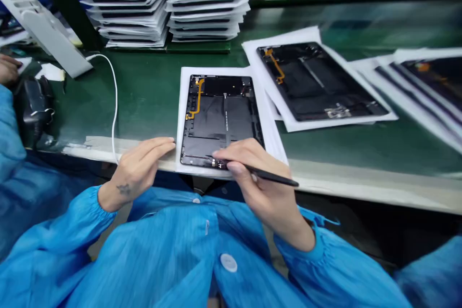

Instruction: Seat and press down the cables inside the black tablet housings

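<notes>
In front of me an opened tablet housing (238, 120) lies on a white paper sheet (272, 142) at the table's front edge. Its black inside shows an orange flex cable (199, 98) at the upper left and small metal contacts along the bottom. My right hand (262, 178) is closed around slim black tweezers (272, 176), their tip low over the housing's bottom edge near the contacts. Whether the tip touches anything, I cannot tell. My left hand (139, 168), fingers stretched out and holding nothing, rests beside the sheet's lower left edge.
Another opened tablet housing (321, 79) lies on paper to the right, with more papered housings (433, 82) beyond. Tall stacks of papered panels (126, 5) stand at the back. A white cable (116, 96) crosses the green table (151, 91). At far left is a co-worker's hand (7, 68).
</notes>
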`<state>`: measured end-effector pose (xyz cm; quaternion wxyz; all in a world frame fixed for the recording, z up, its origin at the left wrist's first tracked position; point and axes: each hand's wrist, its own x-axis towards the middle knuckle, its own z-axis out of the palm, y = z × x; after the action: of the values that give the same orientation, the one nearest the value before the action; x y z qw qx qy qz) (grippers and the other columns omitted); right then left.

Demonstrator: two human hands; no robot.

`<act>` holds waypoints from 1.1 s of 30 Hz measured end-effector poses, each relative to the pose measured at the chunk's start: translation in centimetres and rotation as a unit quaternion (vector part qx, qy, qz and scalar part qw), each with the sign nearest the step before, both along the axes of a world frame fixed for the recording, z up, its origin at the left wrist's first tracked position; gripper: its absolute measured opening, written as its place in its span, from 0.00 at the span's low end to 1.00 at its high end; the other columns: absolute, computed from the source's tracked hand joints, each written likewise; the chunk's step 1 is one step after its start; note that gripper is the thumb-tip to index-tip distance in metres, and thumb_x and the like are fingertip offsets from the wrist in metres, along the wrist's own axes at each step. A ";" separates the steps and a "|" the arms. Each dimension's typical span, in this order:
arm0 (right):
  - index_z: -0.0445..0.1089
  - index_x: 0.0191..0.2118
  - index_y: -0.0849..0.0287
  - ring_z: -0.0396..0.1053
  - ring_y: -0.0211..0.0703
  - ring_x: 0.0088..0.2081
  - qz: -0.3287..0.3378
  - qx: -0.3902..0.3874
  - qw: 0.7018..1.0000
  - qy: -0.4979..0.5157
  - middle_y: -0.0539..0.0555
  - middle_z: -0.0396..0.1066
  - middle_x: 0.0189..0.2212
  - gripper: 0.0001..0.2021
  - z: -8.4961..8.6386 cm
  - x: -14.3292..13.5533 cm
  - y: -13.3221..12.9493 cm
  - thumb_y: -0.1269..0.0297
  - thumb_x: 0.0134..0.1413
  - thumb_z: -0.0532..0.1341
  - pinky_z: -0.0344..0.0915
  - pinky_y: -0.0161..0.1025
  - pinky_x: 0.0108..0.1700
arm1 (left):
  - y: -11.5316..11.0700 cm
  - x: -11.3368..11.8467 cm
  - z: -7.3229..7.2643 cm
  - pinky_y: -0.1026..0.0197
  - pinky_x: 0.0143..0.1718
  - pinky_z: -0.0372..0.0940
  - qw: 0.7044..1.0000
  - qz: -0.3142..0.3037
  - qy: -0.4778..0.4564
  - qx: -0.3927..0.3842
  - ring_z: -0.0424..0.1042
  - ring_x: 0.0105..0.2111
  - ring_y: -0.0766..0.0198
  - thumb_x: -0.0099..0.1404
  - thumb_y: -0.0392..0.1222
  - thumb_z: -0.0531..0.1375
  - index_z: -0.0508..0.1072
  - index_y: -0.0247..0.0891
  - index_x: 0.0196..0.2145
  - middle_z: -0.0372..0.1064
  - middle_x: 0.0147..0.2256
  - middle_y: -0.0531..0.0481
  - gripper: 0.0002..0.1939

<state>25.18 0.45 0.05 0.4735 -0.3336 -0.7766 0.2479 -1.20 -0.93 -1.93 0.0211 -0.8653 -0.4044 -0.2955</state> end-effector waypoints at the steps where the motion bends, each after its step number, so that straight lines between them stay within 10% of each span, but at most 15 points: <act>1: 0.75 0.43 0.57 0.73 0.44 0.39 0.004 -0.004 1.000 0.017 0.55 0.77 0.37 0.09 -0.2 -0.3 0.2 0.69 0.68 0.57 0.70 0.43 0.41 | -0.1 -0.2 0.1 0.54 0.59 0.69 1.000 0.005 0.005 -0.002 0.73 0.56 0.58 0.69 0.23 0.50 0.71 0.32 0.56 0.73 0.54 0.39 0.22; 23: 0.73 0.47 0.56 0.75 0.46 0.46 0.037 0.016 0.985 0.166 0.55 0.77 0.40 0.11 -2.0 -0.5 0.4 0.73 0.67 0.55 0.73 0.45 0.49 | -1.3 0.2 1.2 0.55 0.54 0.71 0.985 -0.004 0.163 0.056 0.75 0.54 0.56 0.71 0.26 0.50 0.64 0.40 0.65 0.75 0.51 0.40 0.27; 28: 0.66 0.62 0.52 0.75 0.42 0.40 -0.001 -0.001 0.997 0.083 0.55 0.76 0.49 0.19 -1.2 -0.1 0.6 0.69 0.70 0.52 0.74 0.41 0.46 | -0.9 0.6 1.2 0.54 0.55 0.71 0.991 -0.004 0.129 0.040 0.74 0.54 0.55 0.70 0.25 0.51 0.66 0.38 0.64 0.75 0.51 0.39 0.27; 33: 0.62 0.67 0.49 0.70 0.42 0.36 0.017 0.043 0.998 -0.046 0.53 0.71 0.36 0.23 0.4 0.3 1.7 0.55 0.70 0.54 0.72 0.39 0.39 | -0.8 0.5 0.5 0.51 0.56 0.72 0.995 -0.006 0.095 0.027 0.72 0.57 0.54 0.70 0.25 0.52 0.67 0.36 0.62 0.72 0.54 0.37 0.25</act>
<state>25.47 2.16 0.50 0.4466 -0.3103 -0.8134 0.2065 -0.71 -1.71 -1.47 0.0812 -0.8910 -0.3873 -0.2225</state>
